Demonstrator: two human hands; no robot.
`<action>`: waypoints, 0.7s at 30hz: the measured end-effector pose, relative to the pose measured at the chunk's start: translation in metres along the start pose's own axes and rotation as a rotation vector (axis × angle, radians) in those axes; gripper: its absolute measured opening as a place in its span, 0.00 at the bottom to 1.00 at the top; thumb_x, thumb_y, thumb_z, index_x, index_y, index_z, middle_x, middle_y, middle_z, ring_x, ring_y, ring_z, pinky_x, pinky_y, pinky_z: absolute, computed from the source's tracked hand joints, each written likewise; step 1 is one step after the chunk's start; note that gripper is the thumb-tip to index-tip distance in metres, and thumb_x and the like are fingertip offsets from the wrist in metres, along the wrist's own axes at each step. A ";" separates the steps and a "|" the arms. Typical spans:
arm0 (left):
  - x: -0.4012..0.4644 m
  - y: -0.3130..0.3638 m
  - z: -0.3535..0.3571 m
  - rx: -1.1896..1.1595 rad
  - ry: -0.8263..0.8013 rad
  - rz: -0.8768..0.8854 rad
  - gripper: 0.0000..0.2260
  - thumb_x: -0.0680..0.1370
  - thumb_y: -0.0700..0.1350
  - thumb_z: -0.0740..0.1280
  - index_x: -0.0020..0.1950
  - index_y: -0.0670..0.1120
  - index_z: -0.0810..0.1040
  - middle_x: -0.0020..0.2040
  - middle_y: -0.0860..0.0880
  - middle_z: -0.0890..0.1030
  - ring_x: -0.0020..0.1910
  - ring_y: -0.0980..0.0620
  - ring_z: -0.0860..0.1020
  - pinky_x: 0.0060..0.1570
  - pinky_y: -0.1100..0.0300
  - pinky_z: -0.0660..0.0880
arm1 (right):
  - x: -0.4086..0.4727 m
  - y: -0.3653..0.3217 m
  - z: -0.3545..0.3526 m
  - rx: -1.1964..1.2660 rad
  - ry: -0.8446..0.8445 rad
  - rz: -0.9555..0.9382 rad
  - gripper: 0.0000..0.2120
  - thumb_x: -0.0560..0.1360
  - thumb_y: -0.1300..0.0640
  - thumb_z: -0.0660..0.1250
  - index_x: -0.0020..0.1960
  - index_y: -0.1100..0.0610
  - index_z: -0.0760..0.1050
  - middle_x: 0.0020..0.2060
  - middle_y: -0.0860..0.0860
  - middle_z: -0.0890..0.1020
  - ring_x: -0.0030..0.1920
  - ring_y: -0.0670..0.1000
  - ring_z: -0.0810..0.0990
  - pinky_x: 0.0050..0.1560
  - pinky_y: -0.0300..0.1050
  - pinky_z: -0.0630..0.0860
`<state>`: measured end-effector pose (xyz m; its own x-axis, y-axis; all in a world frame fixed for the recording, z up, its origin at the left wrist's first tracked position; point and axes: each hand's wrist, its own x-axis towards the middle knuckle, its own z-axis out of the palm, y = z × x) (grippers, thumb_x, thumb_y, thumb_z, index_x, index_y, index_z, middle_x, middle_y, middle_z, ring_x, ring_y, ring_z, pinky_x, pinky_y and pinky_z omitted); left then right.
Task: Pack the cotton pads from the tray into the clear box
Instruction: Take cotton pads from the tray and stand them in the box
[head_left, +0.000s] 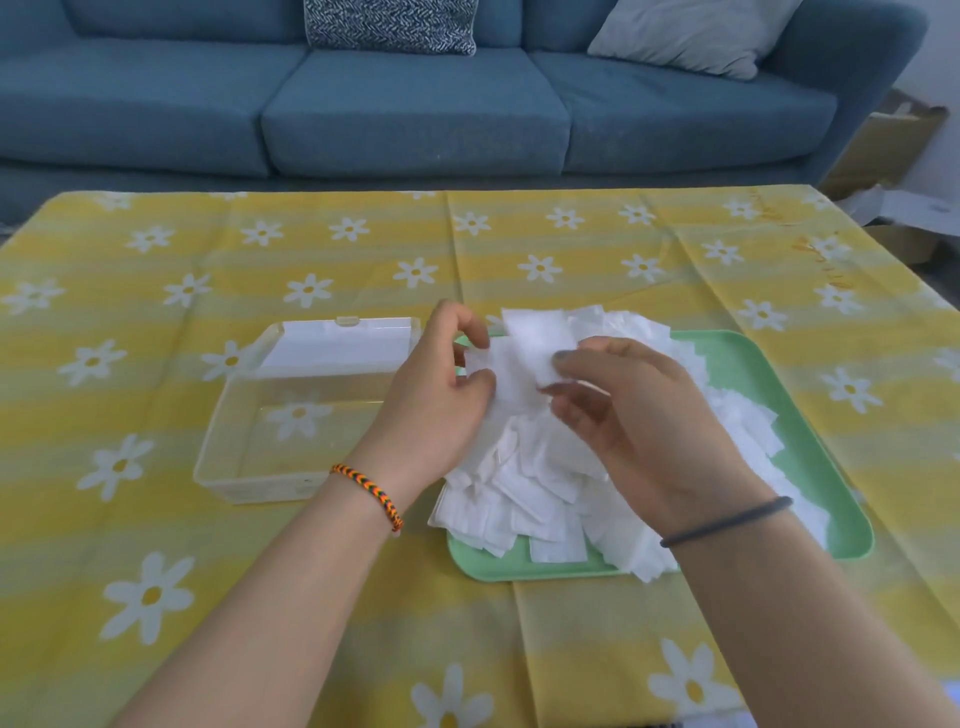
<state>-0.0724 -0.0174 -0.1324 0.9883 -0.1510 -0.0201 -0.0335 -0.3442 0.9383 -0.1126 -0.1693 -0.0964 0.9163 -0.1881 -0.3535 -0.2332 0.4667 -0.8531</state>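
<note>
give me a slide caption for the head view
Both hands, left and right, hold cotton pads above the heaped green tray, beside the open clear box.

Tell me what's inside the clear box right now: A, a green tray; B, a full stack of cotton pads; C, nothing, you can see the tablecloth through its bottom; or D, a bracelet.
C: the clear box holds no pads; the daisy print shows through its base, while the cotton pads are heaped on the green tray.

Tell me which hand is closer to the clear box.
Left. The left hand holds pads right beside the clear box, overlapping its right edge in view; the right hand is farther right, over the green tray.
</note>
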 end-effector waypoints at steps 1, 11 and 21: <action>0.001 0.000 0.001 0.000 0.001 0.008 0.14 0.78 0.35 0.62 0.46 0.56 0.71 0.43 0.45 0.78 0.34 0.50 0.73 0.35 0.54 0.70 | -0.003 0.002 0.003 -0.044 -0.023 0.008 0.10 0.75 0.71 0.67 0.53 0.62 0.72 0.37 0.57 0.81 0.34 0.52 0.83 0.37 0.39 0.80; 0.001 0.013 0.002 -0.151 -0.007 -0.129 0.18 0.71 0.56 0.62 0.44 0.40 0.72 0.42 0.37 0.78 0.43 0.40 0.79 0.53 0.43 0.79 | -0.003 0.009 0.012 -0.281 0.024 -0.040 0.12 0.74 0.71 0.68 0.55 0.65 0.71 0.41 0.64 0.83 0.40 0.60 0.86 0.47 0.48 0.84; 0.003 0.004 0.004 0.022 0.060 -0.020 0.06 0.80 0.41 0.65 0.53 0.51 0.77 0.49 0.51 0.83 0.39 0.56 0.78 0.39 0.59 0.70 | 0.001 0.011 0.003 -0.561 0.059 -0.136 0.06 0.76 0.62 0.68 0.52 0.61 0.75 0.40 0.56 0.83 0.36 0.50 0.85 0.32 0.41 0.79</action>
<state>-0.0705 -0.0231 -0.1304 0.9960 -0.0881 -0.0169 -0.0167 -0.3672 0.9300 -0.1128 -0.1616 -0.1053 0.9342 -0.2696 -0.2337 -0.2664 -0.0914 -0.9595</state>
